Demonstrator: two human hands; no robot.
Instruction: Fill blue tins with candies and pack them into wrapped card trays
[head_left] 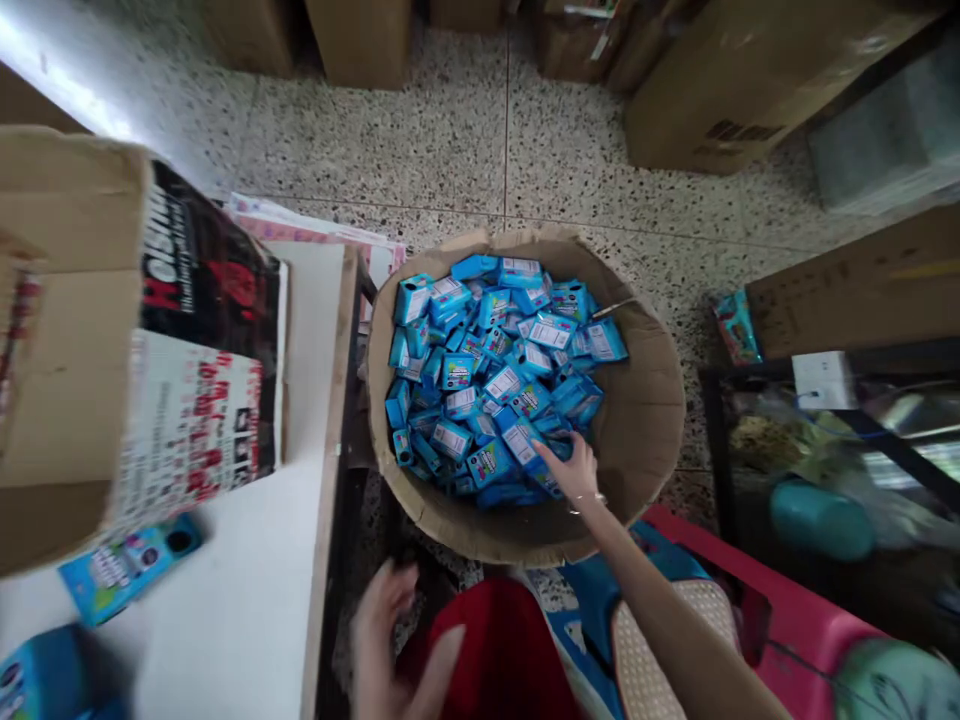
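A round cardboard drum (637,430) holds a heap of small blue printed boxes (502,380), tumbled at all angles. My right hand (571,470) reaches into its near side, a thin bracelet on the wrist. Thumb and fingers lie around a small blue box (551,450), whose far part is hidden among the others. My left hand (401,640), blurred, hangs above my lap just outside the rim. Its fingers are apart and nothing shows in them.
At left, a white table (300,420) bears an open printed carton (202,330) and a flat blue package (131,570). Brown cartons (360,40) line the far floor. A dark-framed shelf (720,450) and pink plastic furniture (802,620) stand at right.
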